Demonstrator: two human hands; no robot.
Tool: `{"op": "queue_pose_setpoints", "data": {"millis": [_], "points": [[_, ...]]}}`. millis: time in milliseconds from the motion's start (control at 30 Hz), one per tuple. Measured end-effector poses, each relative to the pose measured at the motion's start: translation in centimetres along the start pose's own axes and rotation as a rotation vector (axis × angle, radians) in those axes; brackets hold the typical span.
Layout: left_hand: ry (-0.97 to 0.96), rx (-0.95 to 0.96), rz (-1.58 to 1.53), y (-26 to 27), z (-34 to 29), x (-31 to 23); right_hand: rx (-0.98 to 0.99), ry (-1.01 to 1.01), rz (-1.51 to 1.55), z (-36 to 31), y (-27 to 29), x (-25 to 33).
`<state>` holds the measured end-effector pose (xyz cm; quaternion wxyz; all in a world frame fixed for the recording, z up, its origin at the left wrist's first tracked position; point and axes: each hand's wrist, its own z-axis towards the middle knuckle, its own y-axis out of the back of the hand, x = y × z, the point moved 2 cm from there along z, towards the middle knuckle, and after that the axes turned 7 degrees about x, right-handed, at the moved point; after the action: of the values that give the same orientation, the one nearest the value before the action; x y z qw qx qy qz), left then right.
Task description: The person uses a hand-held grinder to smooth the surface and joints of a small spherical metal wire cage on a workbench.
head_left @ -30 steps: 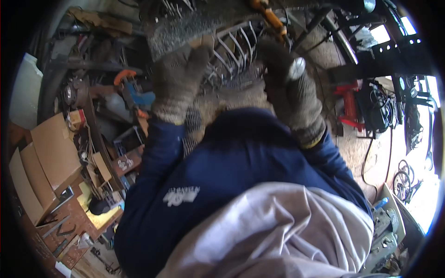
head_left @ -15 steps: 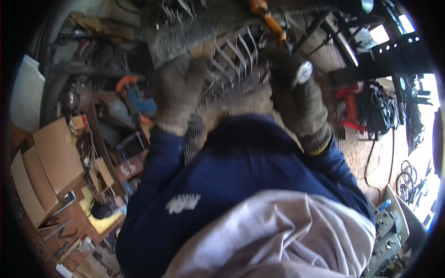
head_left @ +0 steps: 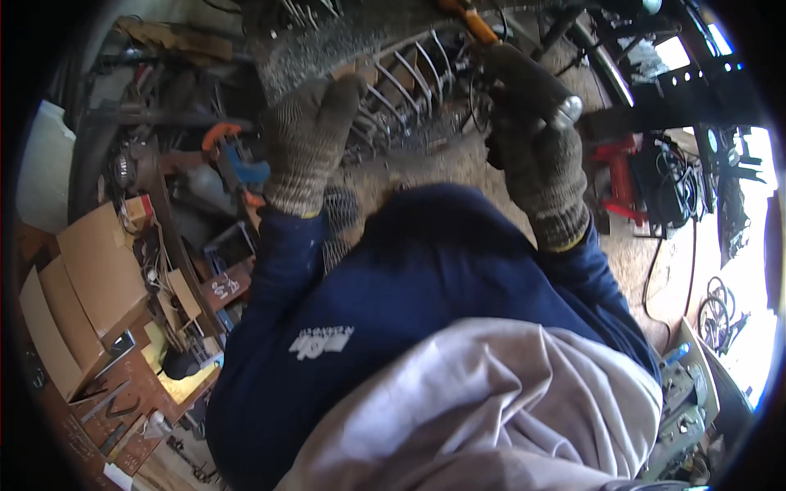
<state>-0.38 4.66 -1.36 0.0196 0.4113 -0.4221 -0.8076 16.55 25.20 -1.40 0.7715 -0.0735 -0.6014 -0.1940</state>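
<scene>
Both my hands wear grey-brown knitted gloves. My right hand is closed round what looks like a hammer, with a thick dark cylindrical head and a shiny worn end; its handle is hidden. My left hand is closed at the edge of a dark, rough metal surface, its thumb pointing away from me. What it grips, if anything, is hidden. Between the hands, slightly beyond them, several curved grey metal bars stand in a row. An orange-handled tool lies beyond my right hand.
A blue and orange tool lies left of my left hand. An opened cardboard box stands farther left. To the right are a red metal piece, black cables and a dark beam with holes.
My right hand has raised the hammer, turning its dark head into clearer view toward the upper right. My left hand has shifted slightly left and away from me.
</scene>
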Motion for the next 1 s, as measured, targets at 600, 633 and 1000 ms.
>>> {"op": "queue_pose_setpoints", "data": {"millis": [600, 633, 1000], "points": [[0.183, 0.219, -0.437, 0.0, 0.1, -4.8, -0.204, -0.178, 0.411, -1.0, 0.6, -2.5], [0.117, 0.23, -0.351, 0.2, 0.7, -5.6, -0.195, -0.184, 0.408, -0.9, 0.8, -2.1], [-0.102, 0.309, -0.454, -2.2, 1.6, -5.0, -0.223, -0.114, 0.207, -2.0, 0.4, -3.2]]}}
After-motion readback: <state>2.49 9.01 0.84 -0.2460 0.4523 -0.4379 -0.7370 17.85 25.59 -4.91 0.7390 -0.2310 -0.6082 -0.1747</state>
